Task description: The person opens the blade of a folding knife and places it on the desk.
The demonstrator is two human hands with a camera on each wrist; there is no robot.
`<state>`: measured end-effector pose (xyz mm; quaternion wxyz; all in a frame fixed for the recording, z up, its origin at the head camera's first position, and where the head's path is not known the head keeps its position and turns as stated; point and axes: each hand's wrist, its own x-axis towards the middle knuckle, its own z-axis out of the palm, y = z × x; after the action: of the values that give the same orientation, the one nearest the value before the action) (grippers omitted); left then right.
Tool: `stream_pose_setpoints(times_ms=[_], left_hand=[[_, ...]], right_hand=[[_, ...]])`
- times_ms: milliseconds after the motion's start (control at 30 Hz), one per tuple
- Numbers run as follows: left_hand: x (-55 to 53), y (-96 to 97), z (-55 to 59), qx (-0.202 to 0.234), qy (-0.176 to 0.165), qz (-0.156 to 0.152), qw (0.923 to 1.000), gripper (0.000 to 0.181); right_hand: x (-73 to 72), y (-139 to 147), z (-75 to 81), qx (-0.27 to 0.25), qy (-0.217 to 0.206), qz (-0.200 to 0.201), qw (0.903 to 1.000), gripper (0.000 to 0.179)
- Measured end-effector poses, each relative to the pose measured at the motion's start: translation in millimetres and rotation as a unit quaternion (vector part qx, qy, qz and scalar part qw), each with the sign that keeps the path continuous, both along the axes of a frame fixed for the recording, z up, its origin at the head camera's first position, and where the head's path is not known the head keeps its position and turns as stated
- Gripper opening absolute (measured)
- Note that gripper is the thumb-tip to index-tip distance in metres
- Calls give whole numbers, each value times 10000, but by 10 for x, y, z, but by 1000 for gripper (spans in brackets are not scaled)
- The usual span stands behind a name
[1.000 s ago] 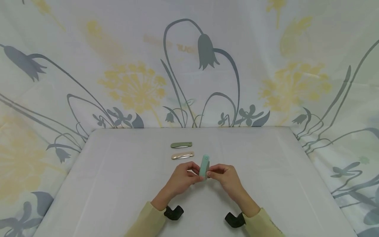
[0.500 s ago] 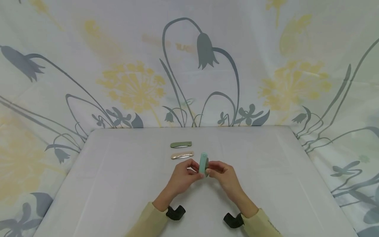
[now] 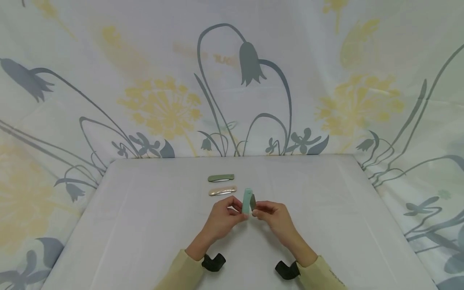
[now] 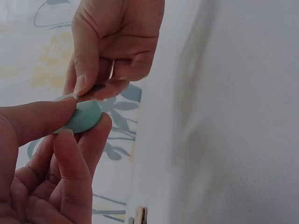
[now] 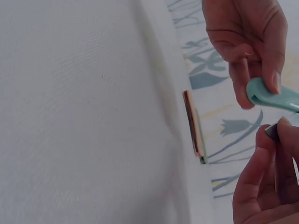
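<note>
A folding knife with a mint-green handle (image 3: 247, 200) is held up between both hands, over the table. My left hand (image 3: 224, 215) pinches the rounded end of that handle between thumb and fingers. The tip of the metal blade (image 5: 272, 131) is pinched by my right hand (image 3: 275, 217), between thumb and forefinger. In the head view the blade stands out from the handle at a narrow angle, joined at the far end. Just beyond the left hand lie a beige folding knife (image 3: 222, 191) and an olive-green folding knife (image 3: 221, 178), side by side.
The white-covered table (image 3: 163, 209) reaches back to a hanging curtain (image 3: 311, 48) printed with grey and yellow flowers. Black curved mounts (image 3: 214, 262) sit at both wrists, near the sleeves.
The blade has swung out from the mint-green handle, and a gap has opened between them. The handle has shifted slightly left and stands more upright. Both lying knives have stayed put.
</note>
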<state>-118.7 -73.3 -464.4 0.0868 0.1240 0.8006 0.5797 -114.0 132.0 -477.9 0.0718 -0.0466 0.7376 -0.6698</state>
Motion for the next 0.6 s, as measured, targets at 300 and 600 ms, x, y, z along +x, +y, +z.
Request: stream_pose_setpoints(times_ms=[300,600], left_hand=[[-13,-170,21,-191,-12,58,9998,21],[-12,-280,65,-205,250,103,9994,26]], right_hand=[[-15,105,8,220,410,-97,9989,37],[4,176,32,461,740,-78,9962,34]])
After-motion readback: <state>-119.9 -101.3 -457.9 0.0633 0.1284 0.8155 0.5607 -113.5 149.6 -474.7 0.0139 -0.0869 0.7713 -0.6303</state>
